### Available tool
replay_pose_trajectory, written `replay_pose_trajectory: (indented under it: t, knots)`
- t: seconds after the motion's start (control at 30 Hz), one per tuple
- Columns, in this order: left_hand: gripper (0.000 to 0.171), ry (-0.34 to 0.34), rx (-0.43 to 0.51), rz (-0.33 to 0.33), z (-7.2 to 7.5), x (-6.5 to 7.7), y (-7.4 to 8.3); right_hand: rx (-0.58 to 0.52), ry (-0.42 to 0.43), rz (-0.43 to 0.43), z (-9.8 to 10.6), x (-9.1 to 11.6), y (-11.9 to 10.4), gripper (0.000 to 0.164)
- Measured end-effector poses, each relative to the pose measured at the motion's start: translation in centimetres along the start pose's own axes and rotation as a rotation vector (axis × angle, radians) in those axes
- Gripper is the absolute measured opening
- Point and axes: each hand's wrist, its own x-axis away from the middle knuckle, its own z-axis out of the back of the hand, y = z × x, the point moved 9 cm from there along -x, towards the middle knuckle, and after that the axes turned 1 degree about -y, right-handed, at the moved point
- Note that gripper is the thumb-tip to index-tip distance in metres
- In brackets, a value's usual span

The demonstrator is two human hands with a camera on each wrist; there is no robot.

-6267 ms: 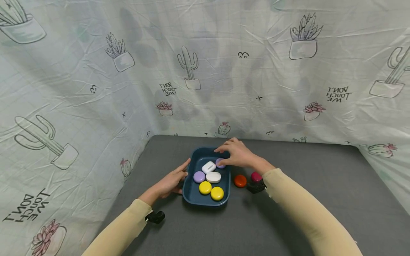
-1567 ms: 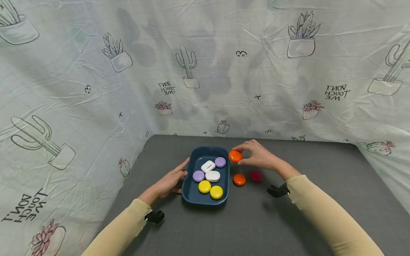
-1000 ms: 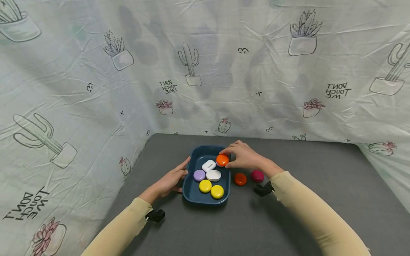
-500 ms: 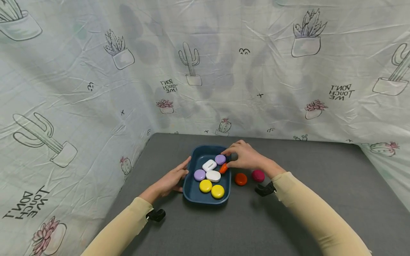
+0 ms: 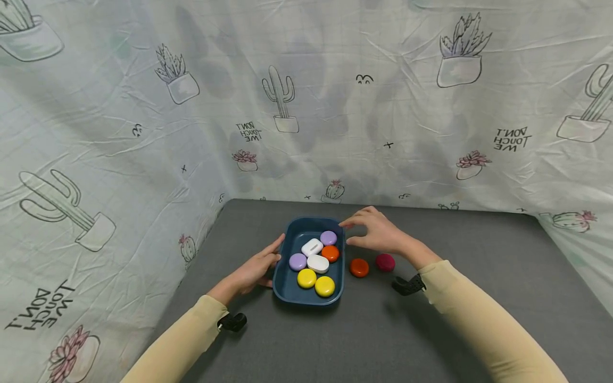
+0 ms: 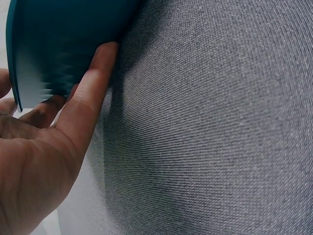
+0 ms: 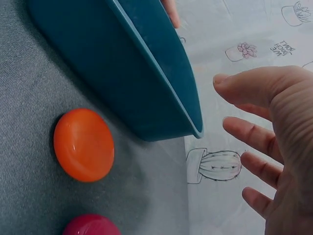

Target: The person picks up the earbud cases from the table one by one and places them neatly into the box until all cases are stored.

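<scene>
In the head view, a dark blue rectangular tray [image 5: 308,301] holds several smooth pieces. Two are lilac discs, one [image 5: 328,238] at the top right; two are white ovals, one [image 5: 318,264] mid-tray; two are yellow discs, one [image 5: 325,286] near the front. An orange disc [image 5: 330,254] lies against the right wall. My left hand [image 5: 251,272] rests against the tray's left side with extended fingers. Just beyond the right rim, my right hand [image 5: 375,232] hovers with spread fingers and nothing between them, as the right wrist view confirms.
Right of the tray, a second orange disc [image 5: 359,268] lies on the grey tabletop [image 5: 431,255], with a crimson disc [image 5: 385,262] beside it. A cactus-print cloth [image 5: 335,106] hangs behind and to the left.
My right hand brought an orange disc from beside the tray into it, tilted it below the upper lilac disc, and let go. It has since drawn back rightward. My left hand has stayed put.
</scene>
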Motion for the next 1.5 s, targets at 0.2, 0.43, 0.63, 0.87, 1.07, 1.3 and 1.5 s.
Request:
replay_pose_trajectory:
  t: [0.2,0.43,0.63,0.87,1.07,1.3,1.5]
  knots:
    - [0.062,0.002,-0.005,-0.004,-0.3,0.4,0.0,-0.009,0.004,-0.005,0.4,1.0,0.1,0.044]
    - [0.063,-0.003,0.004,-0.005,-0.8,0.9,0.1,-0.001,0.014,-0.005,1.1,2.8,0.8,0.046]
    - [0.063,0.003,0.009,-0.007,-0.9,1.0,0.1,0.018,0.021,-0.009,1.5,4.6,2.1,0.048]
    - [0.063,0.005,0.016,-0.007,-1.0,1.0,-0.1,0.043,0.010,-0.033,1.4,6.5,3.9,0.051]
    - [0.063,0.012,0.017,-0.005,-1.0,1.0,-0.3,0.051,-0.001,-0.037,1.1,7.7,5.0,0.053]
    - [0.062,0.000,0.007,-0.021,-0.9,1.0,-0.4,0.050,-0.036,-0.053,0.2,8.4,5.9,0.059]
    - [0.062,0.000,-0.001,-0.022,-0.8,0.9,-0.5,0.081,-0.053,-0.059,-0.7,8.8,6.7,0.062]
